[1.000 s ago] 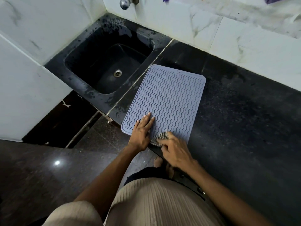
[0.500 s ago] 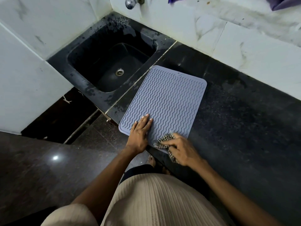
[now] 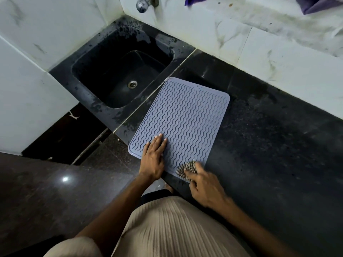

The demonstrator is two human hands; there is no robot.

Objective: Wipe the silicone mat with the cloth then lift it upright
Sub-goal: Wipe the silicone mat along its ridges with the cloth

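Note:
A grey-blue silicone mat [image 3: 182, 117] with wavy ridges lies flat on the black counter, its near left corner hanging a little over the counter's front edge. My left hand [image 3: 153, 158] rests flat on the mat's near left part, fingers pointing away from me. My right hand [image 3: 204, 186] holds a bunched checked cloth [image 3: 186, 168] against the mat's near right corner; most of the cloth is hidden under the fingers.
A black sink [image 3: 120, 75] with a metal drain is set into the counter [image 3: 278, 154] left of the mat. A chrome tap [image 3: 142, 5] sticks out of the white marble wall above it. Purple cloth [image 3: 313, 3] lies on the ledge at the top right.
My right hand has slid the cloth rightward along the mat's near edge to its right corner. My left hand has stayed pressed on the mat. The view has shifted slightly.

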